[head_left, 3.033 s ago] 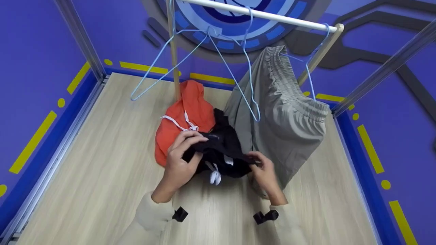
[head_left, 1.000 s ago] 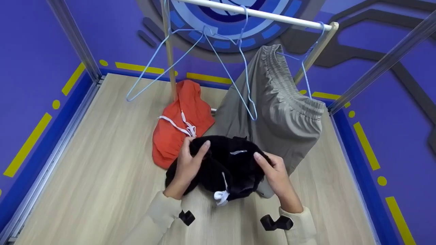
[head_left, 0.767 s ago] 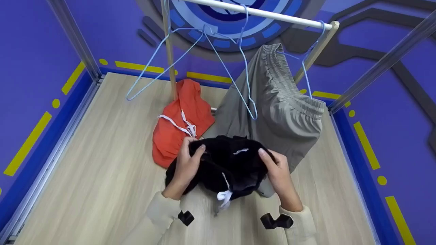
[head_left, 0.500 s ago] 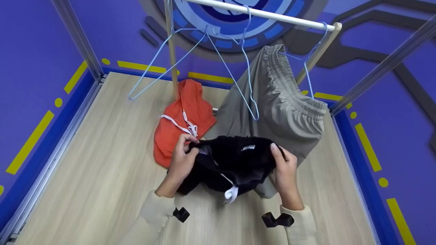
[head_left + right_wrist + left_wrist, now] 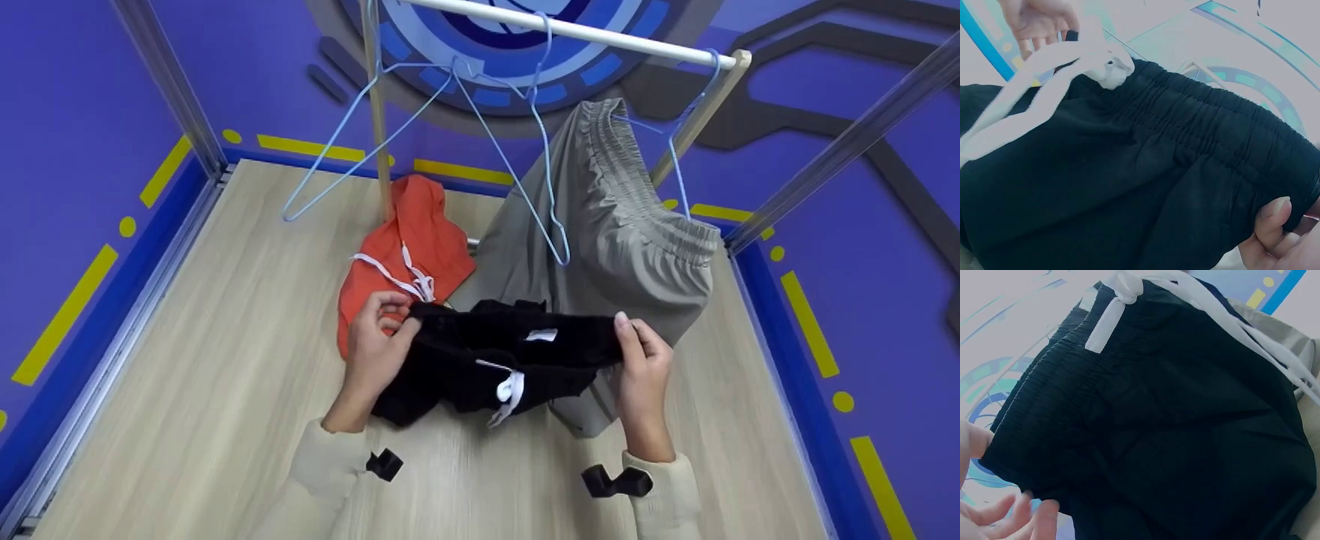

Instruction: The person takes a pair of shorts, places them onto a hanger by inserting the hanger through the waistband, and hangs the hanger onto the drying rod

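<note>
Purple walls (image 5: 60, 97) enclose a wood-grain surface (image 5: 225, 315); the head view crops the rack (image 5: 585, 32) at top. I observe the black garment (image 5: 454, 379) between both hands, waistband (image 5: 1213, 118) spread: the left hand (image 5: 373, 352) pinches one end; the right hand (image 5: 645, 375) grips the other, partly hidden. The orange garment (image 5: 416, 240) is partly covered. I cannot determine whether black fabric contacts the surface.

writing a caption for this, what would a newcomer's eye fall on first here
Probably the bright orange garment lying on the wooden surface, partly behind the left hand. Next, at the centre, comes the black garment with its white drawstring, its waistband held between the left hand and the right hand. Gray pants on a blue hanger stand out behind, to the right.
</note>
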Motion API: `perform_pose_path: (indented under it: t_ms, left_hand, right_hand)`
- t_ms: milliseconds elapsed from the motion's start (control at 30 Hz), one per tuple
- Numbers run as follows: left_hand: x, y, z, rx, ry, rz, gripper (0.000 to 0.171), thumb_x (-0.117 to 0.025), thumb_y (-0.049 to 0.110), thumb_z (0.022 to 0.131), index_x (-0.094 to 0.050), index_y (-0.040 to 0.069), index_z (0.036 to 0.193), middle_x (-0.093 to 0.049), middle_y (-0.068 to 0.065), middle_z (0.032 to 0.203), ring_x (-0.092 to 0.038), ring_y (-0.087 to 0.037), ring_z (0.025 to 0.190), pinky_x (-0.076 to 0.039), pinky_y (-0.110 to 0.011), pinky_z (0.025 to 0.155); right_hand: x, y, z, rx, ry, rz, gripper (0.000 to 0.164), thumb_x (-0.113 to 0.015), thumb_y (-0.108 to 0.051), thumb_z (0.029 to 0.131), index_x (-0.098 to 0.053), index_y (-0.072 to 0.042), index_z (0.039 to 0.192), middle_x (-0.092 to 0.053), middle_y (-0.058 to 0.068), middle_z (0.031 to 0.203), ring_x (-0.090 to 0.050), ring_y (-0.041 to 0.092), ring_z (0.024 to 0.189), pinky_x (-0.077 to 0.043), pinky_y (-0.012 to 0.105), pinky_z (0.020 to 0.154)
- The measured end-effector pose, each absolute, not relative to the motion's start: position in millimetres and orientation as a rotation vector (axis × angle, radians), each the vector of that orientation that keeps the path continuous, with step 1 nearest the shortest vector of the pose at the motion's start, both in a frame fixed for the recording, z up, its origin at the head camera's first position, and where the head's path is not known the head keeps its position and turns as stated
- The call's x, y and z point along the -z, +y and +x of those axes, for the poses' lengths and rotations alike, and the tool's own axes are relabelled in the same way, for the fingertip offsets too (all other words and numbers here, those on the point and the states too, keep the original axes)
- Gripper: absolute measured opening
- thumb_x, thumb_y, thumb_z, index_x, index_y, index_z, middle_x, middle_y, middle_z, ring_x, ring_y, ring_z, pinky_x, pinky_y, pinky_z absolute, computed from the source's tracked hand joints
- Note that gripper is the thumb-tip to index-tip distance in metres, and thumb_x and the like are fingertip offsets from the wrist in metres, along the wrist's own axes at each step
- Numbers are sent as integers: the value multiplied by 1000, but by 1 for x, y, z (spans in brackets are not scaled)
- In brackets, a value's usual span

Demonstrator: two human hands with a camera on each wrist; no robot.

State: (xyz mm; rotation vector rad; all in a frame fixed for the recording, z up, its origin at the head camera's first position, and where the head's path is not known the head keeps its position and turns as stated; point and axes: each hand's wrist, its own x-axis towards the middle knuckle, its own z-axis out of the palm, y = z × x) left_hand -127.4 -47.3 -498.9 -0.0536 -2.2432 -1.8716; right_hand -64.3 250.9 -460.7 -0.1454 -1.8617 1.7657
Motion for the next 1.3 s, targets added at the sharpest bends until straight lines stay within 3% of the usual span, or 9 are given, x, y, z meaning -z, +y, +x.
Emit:
perform_pose_path:
  t_ms: [267,433,533,733,967,1300]
  left_hand:
    - [474,-47,-115,1993,-2160,-221,26,-57,-5,80,-62,0,105,-66,-14,96,-61,-23,87,-49,-26,69]
    - [465,-47,-110,2018,-2124,-359,26,-53,-10,78,-61,-3,102,-63,-18,94,-59,-27,84,-47,-23,64]
    - [464,-48,-110,2007,-2141,-445,21,-56,-8,79,-62,-3,98,-63,-16,90,-59,-24,77,-47,-23,61]
    - [458,-49,-107,1914,-2236,-523,7,-65,7,83,-65,3,89,-60,-5,75,-53,-8,66,-43,-19,57]
    - [445,-45,-105,1809,-2178,-554,15,-61,7,86,-58,1,73,-43,1,60,-40,-5,57,-34,-18,52]
    - [431,-45,-118,1847,-1850,-492,13,-61,3,84,-59,2,71,-47,0,59,-42,-5,54,-35,-19,50]
  right_hand:
    - [464,252,-66,-1765,-1883,-185,35,-56,-20,91,-51,8,70,-46,-4,58,-43,10,56,-35,23,57]
    - [465,255,-69,-1805,-1850,-186,28,-56,-20,91,-55,4,76,-52,-3,66,-48,9,64,-39,21,64]
    - [465,257,-69,-1827,-1822,-181,22,-56,-18,91,-57,0,78,-54,-3,69,-50,9,64,-40,21,63]
    - [456,259,-64,-1968,-1708,-147,17,-55,-15,91,-55,1,84,-52,0,65,-40,14,44,-32,28,39]
    - [434,256,-59,-2015,-1647,-62,12,-55,-9,90,-54,3,89,-53,2,64,-37,16,40,-29,30,37]
    - [402,254,-53,-1927,-1599,156,5,-53,4,87,-57,7,87,-59,6,69,-45,14,50,-28,27,36]
